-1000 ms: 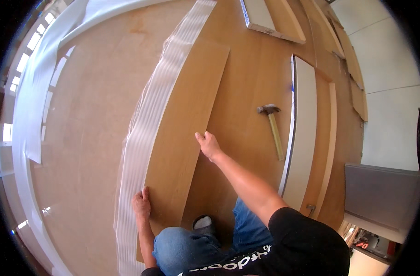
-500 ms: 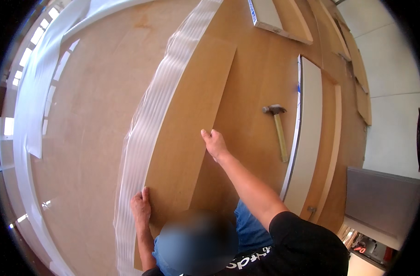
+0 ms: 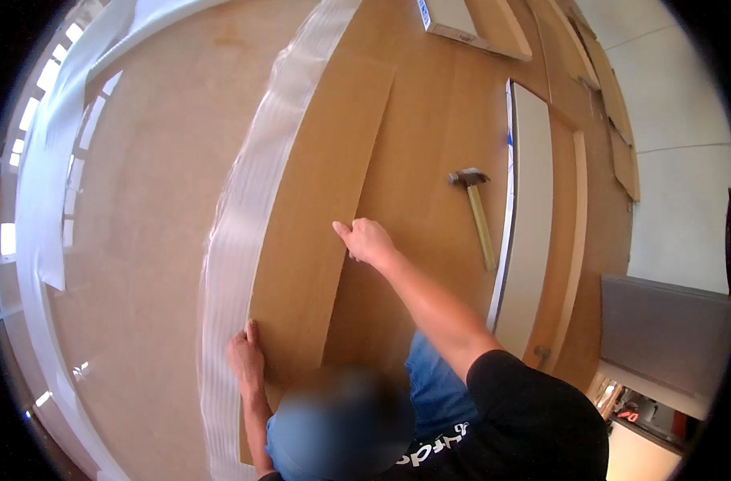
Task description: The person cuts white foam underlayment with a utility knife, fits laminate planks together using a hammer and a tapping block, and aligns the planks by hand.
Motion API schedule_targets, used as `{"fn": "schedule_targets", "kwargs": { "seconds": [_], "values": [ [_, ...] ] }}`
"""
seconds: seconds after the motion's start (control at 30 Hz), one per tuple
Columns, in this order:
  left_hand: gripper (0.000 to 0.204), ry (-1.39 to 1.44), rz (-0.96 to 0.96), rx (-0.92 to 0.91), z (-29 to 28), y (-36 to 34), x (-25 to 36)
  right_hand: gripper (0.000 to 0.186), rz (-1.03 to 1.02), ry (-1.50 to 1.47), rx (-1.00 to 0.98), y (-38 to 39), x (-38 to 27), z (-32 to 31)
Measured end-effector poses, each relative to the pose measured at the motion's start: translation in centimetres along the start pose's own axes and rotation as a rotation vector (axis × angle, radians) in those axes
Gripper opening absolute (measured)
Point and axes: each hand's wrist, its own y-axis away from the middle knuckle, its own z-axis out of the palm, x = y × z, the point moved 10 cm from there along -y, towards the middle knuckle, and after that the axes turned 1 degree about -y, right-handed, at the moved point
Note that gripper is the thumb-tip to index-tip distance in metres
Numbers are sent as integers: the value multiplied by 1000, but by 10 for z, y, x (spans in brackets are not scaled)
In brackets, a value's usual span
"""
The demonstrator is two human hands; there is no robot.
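Observation:
A long, narrow brown wooden board (image 3: 309,208) lies lengthwise in front of me, its upper face bare. My left hand (image 3: 247,358) is closed on its left edge near my body, thumb on top and fingers at the side. Further along, my right hand (image 3: 365,240) pinches the right edge, thumb over the face; its other fingers are partly hidden under the edge. A claw hammer (image 3: 479,220) with a pale yellowish handle lies to the right of that hand, touched by neither hand.
Ribbed translucent wrapping (image 3: 253,160) runs along the board's left side. Beyond it stretches a wide, shiny film-covered brown panel (image 3: 149,200). A long tray-like piece with a pale panel (image 3: 530,184) lies to the right. A similar piece (image 3: 454,16) is at the top. A grey box (image 3: 662,325) stands at right.
My right hand has shifted slightly left and tilted over the board's edge, still gripping. The whole view has moved a little; the left hand keeps its place on the board.

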Motion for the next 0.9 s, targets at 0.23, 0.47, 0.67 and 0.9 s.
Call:
{"fn": "schedule_targets", "kwargs": {
  "seconds": [0.23, 0.47, 0.67, 0.9],
  "values": [
    [65, 23, 20, -8, 8, -14, -17, 74, 50, -8, -25, -8, -12, 6],
    [69, -18, 50, 66, 17, -15, -23, 78, -88, 150, 138, -8, -12, 7],
    [68, -77, 75, 109, 26, -15, -18, 72, -38, 106, 46, -14, 1, 4],
    [72, -90, 240, 117, 28, -12, -40, 66, 101, -118, -63, -29, 3, 26]
  ]
}}
